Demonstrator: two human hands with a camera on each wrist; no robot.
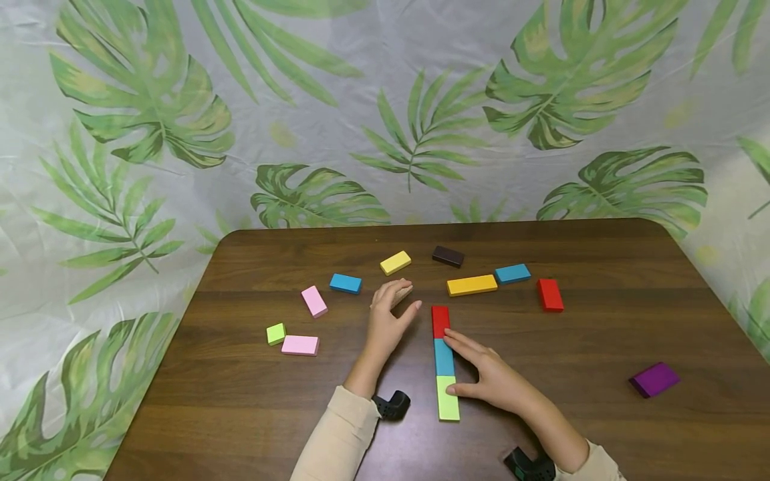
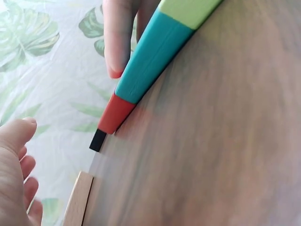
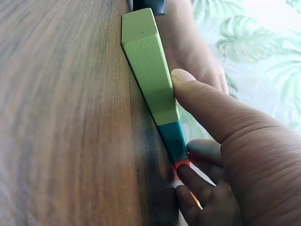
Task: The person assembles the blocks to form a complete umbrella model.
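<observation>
A red block [image 1: 440, 322], a blue block [image 1: 444, 357] and a light green block [image 1: 448, 399] lie end to end in a straight row. My right hand [image 1: 502, 381] touches the row from the right, thumb on the green block [image 3: 150, 70] and fingertips by the red-blue joint. Left of the row's far end, my left hand [image 1: 388, 322] is spread beside a plain wooden block [image 1: 402, 294], partly hidden behind its fingers. In the left wrist view that wooden block [image 2: 79, 200] rests on the table, with the left hand [image 2: 14, 174] beside it and its thumb raised.
Pink blocks [image 1: 314, 301] [image 1: 300, 345], a small green one [image 1: 275, 334] and a blue one [image 1: 345, 283] lie left. Behind are yellow [image 1: 395, 262], dark [image 1: 448, 256], orange [image 1: 472, 285] and blue [image 1: 512, 273] blocks; red [image 1: 550, 295] and purple [image 1: 655, 380] ones lie right.
</observation>
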